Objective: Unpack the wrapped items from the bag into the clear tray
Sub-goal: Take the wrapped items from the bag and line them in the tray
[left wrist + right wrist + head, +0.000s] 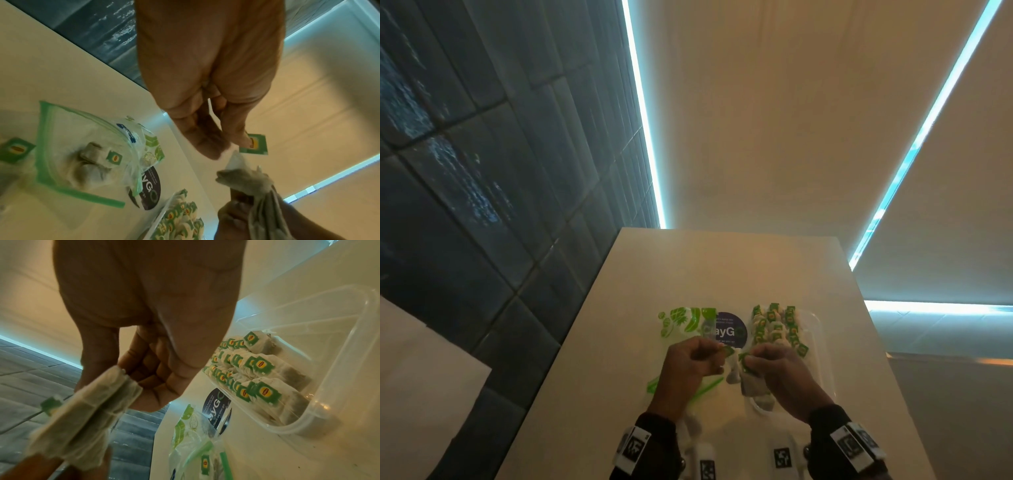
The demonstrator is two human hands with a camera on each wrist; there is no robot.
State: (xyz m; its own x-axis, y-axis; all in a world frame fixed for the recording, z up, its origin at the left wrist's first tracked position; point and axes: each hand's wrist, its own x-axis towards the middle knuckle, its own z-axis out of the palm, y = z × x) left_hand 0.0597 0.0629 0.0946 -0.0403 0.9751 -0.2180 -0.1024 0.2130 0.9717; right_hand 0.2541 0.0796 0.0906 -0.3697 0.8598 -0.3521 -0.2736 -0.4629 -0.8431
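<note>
Over the white table (619,342), my left hand (722,353) pinches the green tag (255,143) of a tea bag. My right hand (748,359) grips a small bundle of tea bags (86,410), which hangs toward me. The two hands are almost touching, between the bag and the tray. The clear zip bag (685,325) with green print lies flat to the left; a few tea bags (92,155) are inside it. On the right, the clear tray (292,429) holds several rows of green-tagged tea bags (777,329).
A round dark sticker (731,330) lies on the table between bag and tray. Another tea bag's green tag (14,149) lies on the table beside the zip bag. A dark tiled wall (465,205) runs along the table's left. Marker tags (780,457) lie near the front edge.
</note>
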